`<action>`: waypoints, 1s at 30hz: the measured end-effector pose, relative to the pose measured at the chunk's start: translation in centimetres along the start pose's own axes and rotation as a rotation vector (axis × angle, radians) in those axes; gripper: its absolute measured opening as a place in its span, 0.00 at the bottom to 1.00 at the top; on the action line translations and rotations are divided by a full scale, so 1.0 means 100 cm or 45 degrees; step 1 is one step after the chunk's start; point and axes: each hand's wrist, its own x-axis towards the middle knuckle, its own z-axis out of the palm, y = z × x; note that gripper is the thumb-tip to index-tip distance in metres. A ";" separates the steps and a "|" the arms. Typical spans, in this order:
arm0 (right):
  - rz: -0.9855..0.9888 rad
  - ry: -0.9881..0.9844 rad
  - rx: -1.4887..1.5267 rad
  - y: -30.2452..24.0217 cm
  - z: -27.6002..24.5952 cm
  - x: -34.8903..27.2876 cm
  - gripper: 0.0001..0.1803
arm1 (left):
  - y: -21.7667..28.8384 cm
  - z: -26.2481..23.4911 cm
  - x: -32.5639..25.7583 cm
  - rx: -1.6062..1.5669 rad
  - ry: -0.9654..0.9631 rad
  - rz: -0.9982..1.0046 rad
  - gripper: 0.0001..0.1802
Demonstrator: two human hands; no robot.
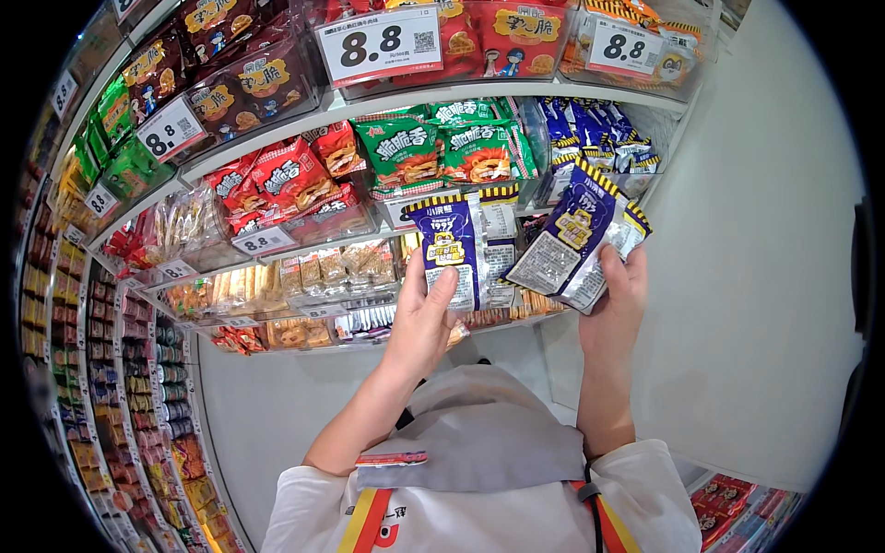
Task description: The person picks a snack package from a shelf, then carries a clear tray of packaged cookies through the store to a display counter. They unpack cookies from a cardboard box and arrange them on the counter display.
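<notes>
My left hand (430, 300) is closed on a purple and silver snack packet (449, 247), its thumb pressed on the front; another packet seems to sit behind it. In my right hand (619, 276) is a similar purple snack packet (573, 238), tilted to the left and gripped at its right edge, with more wrapper showing behind it. Both hands are raised in front of the shelves. Just beyond the right packet stands a clear bin of blue snack packets (590, 134) with yellow-striped edges.
Green snack bags (433, 147) and red snack bags (281, 180) fill clear bins on the middle shelf. Price cards (380, 44) hang along the shelf fronts. To the right rises a plain white panel (765, 249). Stocked shelves (111, 387) run down the left; pale floor (277, 405) lies below.
</notes>
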 end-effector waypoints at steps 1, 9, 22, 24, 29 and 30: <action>-0.052 0.047 -0.045 -0.006 -0.001 0.003 0.20 | 0.000 -0.002 0.001 -0.040 0.006 -0.019 0.26; 0.262 0.013 0.068 -0.007 -0.028 0.013 0.18 | 0.008 -0.007 0.005 -0.204 -0.064 -0.185 0.21; 0.771 0.038 0.320 0.049 -0.019 0.023 0.16 | -0.002 0.003 0.002 0.240 -0.041 -0.126 0.13; 0.821 0.031 0.370 0.056 -0.025 0.023 0.16 | 0.000 0.001 0.005 0.298 -0.062 -0.132 0.09; 0.934 -0.005 0.439 0.065 -0.025 0.019 0.16 | -0.005 -0.001 0.006 0.299 -0.034 -0.088 0.03; 0.916 0.010 0.436 0.065 -0.025 0.018 0.16 | -0.004 0.001 0.005 0.280 -0.001 -0.088 0.03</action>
